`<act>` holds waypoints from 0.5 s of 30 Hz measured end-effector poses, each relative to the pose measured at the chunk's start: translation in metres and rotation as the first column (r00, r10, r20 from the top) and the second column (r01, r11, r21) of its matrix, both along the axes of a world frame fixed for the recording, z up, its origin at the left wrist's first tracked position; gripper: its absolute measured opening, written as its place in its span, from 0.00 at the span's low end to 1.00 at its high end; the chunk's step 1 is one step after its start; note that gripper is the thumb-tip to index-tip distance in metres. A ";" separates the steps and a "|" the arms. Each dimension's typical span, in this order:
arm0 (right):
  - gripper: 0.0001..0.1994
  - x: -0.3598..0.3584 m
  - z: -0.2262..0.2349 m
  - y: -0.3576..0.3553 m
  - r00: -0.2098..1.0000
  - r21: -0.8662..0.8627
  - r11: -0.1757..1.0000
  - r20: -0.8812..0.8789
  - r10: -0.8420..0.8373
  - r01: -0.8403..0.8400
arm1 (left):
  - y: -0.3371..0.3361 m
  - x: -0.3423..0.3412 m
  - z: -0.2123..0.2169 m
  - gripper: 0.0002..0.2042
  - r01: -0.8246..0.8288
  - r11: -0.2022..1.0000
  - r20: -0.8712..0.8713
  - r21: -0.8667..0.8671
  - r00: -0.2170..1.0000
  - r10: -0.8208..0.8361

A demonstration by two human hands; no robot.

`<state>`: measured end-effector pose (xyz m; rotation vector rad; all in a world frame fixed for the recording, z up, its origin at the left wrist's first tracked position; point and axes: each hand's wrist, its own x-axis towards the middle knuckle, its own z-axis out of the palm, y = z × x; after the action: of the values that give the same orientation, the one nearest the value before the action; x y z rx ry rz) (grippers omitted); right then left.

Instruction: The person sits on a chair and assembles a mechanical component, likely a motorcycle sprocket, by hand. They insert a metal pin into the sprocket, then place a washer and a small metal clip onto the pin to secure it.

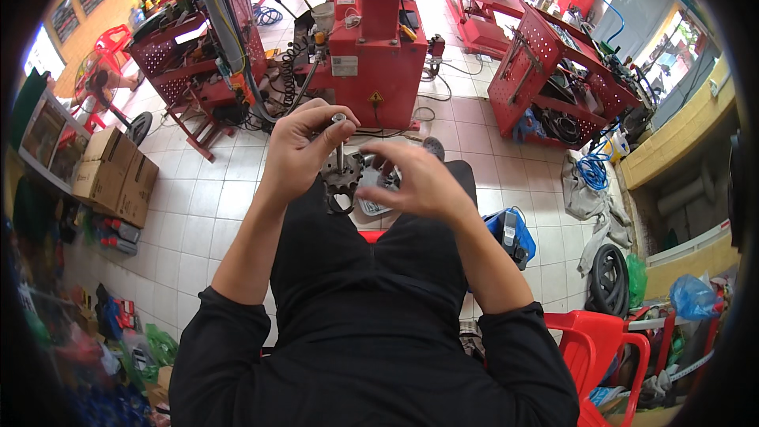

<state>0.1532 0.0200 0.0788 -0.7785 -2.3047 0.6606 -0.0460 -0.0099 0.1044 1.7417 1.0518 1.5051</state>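
Observation:
My left hand (302,150) is closed, its thumb and fingers pinching the upper end of a slim metal rod with a round head (340,120). The rod stands nearly upright in a dark metal part (341,178) with holes and a ring-like lower end, held over my lap. Just to the right is my right hand (423,182), with thumb and fingers apart and curved. I see nothing gripped in it, though some fingertips are hard to make out. Behind it, a grey metal tray (370,204) with small metal pieces is partly hidden.
A red machine (379,71) with a post stands ahead on the tiled floor. Red tool carts (553,79) flank it. Cardboard boxes (115,174) are at left. A blue bag (512,236), black tyres (609,281) and a red plastic chair (589,348) lie to my right.

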 end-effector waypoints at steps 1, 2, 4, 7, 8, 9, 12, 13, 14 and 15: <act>0.30 -0.004 0.001 -0.006 1.000 -0.025 1.000 0.016 0.005 -0.004 | -0.001 0.000 0.000 0.08 0.000 1.000 0.002 -0.009 1.000 0.000; 0.32 -0.008 0.001 -0.011 0.999 -0.047 0.999 0.034 0.010 -0.008 | -0.001 0.001 0.001 0.07 0.008 1.000 0.011 -0.008 1.000 -0.008; 0.34 -0.016 -0.006 -0.013 0.995 -0.056 0.994 0.047 -0.088 0.091 | -0.002 0.006 0.002 0.07 0.024 1.000 0.030 -0.006 0.999 -0.024; 0.31 -0.020 -0.008 -0.014 0.991 -0.053 0.989 0.021 -0.135 0.136 | -0.001 0.006 -0.001 0.07 0.062 0.997 0.024 -0.041 0.998 -0.061; 0.30 -0.019 -0.008 -0.014 0.992 -0.067 0.989 0.013 -0.128 0.129 | -0.001 0.006 0.000 0.07 0.067 0.995 0.045 -0.072 0.997 -0.063; 0.29 -0.018 -0.008 -0.014 0.993 -0.082 0.989 0.005 -0.122 0.122 | -0.002 0.005 0.001 0.07 0.072 0.992 0.066 -0.103 0.996 -0.065; 0.27 -0.017 -0.010 -0.010 0.990 -0.033 0.991 -0.043 -0.133 0.132 | 0.001 0.001 -0.002 0.09 0.105 0.986 0.219 -0.129 0.973 -0.075; 0.27 -0.016 -0.008 -0.010 0.989 -0.030 0.990 -0.033 -0.141 0.140 | 0.002 -0.001 -0.004 0.10 0.118 0.985 0.284 -0.125 0.956 -0.079; 0.27 -0.016 -0.005 -0.011 0.988 -0.028 0.988 -0.023 -0.150 0.149 | 0.003 -0.002 -0.005 0.10 0.124 0.986 0.279 -0.116 0.956 -0.088; 0.27 -0.016 -0.004 -0.011 0.987 -0.025 0.987 -0.013 -0.158 0.158 | 0.003 -0.003 -0.005 0.10 0.130 0.986 0.274 -0.106 0.957 -0.096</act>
<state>0.1374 0.0090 0.0752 -0.9528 -2.1977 0.6207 -0.0487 -0.0073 0.0992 1.4398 0.8709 1.5196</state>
